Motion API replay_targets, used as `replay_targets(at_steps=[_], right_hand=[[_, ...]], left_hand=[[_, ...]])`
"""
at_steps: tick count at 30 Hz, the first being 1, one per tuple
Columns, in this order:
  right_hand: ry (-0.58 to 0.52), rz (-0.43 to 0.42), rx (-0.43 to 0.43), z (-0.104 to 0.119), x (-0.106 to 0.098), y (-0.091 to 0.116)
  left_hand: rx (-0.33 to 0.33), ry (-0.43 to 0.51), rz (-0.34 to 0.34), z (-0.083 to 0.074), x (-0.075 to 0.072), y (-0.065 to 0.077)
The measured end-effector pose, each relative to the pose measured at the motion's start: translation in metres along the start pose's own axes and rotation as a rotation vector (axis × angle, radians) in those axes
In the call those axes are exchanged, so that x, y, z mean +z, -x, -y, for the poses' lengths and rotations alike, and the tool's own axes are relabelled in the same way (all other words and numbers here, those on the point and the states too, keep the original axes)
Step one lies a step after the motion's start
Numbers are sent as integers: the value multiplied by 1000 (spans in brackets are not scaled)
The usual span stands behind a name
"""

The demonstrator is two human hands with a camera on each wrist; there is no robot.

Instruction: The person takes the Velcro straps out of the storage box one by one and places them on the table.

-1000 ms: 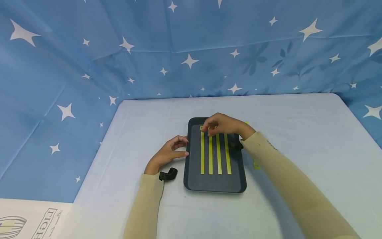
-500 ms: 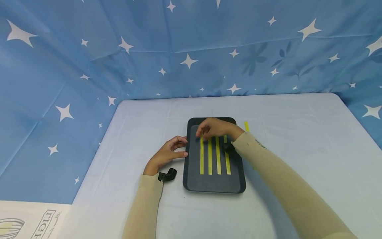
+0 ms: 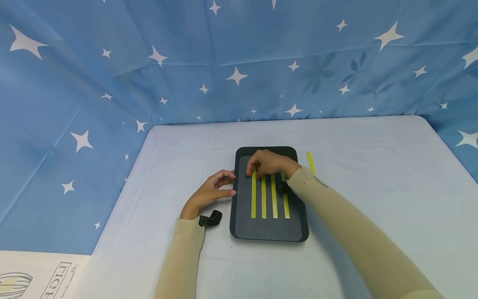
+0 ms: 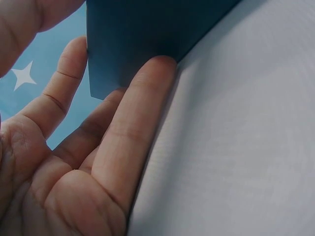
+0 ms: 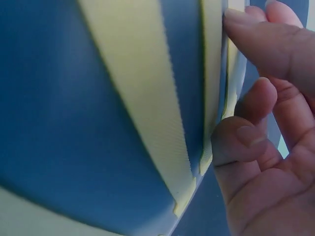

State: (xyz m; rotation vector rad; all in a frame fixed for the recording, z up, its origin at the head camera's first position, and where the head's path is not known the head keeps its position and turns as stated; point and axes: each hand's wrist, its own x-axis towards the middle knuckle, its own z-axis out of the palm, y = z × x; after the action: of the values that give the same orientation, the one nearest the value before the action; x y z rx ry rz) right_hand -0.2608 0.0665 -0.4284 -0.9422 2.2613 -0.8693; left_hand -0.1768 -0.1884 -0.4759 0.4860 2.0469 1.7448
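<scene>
A dark grey rectangular tray [image 3: 269, 230] lies on the white cloth with several yellow strips running lengthwise on it. My left hand [image 3: 209, 192] is at the tray's left side; in the left wrist view the tip of one finger [image 4: 160, 66] touches the tray's wall [image 4: 130, 37]. Over the far end of the leftmost yellow strip [image 3: 253, 197] is my right hand [image 3: 270, 162], its fingers bent downward. In the right wrist view, thumb and fingertips stand apart at the farthest strip [image 5: 232, 83]. My right hand hides the strips' far ends.
A loose yellow strip [image 3: 310, 162] lies on the cloth right of the tray, partly covered by the right sleeve [image 3: 336, 207]. Black wrist cameras [image 3: 210, 219] sit at both cuffs. A blue star-patterned curtain [image 3: 239, 62] hangs behind and to the left.
My right hand has moved left and toward me over the tray, to the leftmost strip. More of the loose strip at the right shows than half a second ago. My left hand has stayed put.
</scene>
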Motion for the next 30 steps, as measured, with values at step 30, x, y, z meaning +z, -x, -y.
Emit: replay_targets(at_steps=[30], right_hand=[[-252,-227,-198,7,-18,20]], left_hand=[[7,7,8,-1,0,0]])
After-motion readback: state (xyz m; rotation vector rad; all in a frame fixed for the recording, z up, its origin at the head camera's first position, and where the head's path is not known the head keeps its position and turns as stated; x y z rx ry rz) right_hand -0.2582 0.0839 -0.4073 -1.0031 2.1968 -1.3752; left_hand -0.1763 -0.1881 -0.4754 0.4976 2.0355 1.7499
